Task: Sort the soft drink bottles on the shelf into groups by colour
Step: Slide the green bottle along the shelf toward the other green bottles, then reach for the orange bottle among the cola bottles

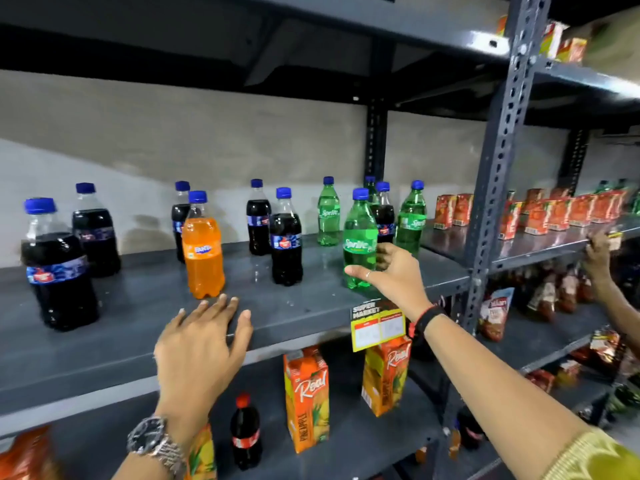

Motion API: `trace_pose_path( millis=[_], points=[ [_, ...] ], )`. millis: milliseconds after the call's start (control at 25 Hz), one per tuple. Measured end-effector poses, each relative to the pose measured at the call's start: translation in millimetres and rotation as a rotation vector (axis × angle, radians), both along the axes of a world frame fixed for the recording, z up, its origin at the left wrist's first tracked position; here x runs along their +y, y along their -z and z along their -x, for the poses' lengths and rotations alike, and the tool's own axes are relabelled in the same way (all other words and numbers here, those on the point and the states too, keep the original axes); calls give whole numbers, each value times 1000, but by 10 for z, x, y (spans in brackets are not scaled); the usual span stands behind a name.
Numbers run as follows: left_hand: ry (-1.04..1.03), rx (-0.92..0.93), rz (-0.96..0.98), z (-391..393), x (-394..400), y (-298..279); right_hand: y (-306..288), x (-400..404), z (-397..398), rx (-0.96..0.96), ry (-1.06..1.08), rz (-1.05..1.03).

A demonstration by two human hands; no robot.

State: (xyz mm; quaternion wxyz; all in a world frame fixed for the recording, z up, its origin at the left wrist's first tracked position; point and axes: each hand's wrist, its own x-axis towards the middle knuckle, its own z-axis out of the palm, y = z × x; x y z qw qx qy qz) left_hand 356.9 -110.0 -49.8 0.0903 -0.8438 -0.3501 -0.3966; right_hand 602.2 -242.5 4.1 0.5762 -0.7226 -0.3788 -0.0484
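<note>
On the grey shelf (pixel 138 306) stand blue-capped bottles. Several hold dark cola: two at the left (pixel 59 268) (pixel 95 233), two mid-shelf (pixel 258 223) (pixel 286 244), one behind the orange Fanta bottle (pixel 202 251). Green Sprite bottles (pixel 328 216) (pixel 411 223) stand at the right, with another dark bottle (pixel 384 216) among them. My right hand (pixel 391 271) wraps the lower part of the front green Sprite bottle (pixel 359 237), thumb in front, fingers behind; it stands on the shelf. My left hand (pixel 204 337) hovers open over the shelf's front edge, just below the orange bottle.
A slotted steel post (pixel 495 168) bounds the shelf at the right. Beyond it are small red cartons (pixel 554 213) and another person's hand (pixel 597 254). Below stand juice cartons (pixel 306 393), a red-capped cola bottle (pixel 246 431) and a yellow price tag (pixel 377 327).
</note>
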Motion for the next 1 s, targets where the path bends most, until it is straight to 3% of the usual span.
trace_pose_path(
  millis=[440, 640, 720, 880, 1000],
  points=[
    [-122, -11, -68, -46, -108, 7, 74, 249, -268, -3, -46, -5],
    [-127, -27, -93, -52, -131, 1, 25, 64, -433, -124, 155, -312],
    [-129, -23, -98, -51, -114, 19, -57, 103, -590, -98, 203, -261],
    [-123, -26, -74, -50, -104, 30, -143, 207, -738, 90, 76, -19],
    [-104, 16, -51, 2, -97, 9, -127, 113, -692, 103, 92, -71]
  ],
)
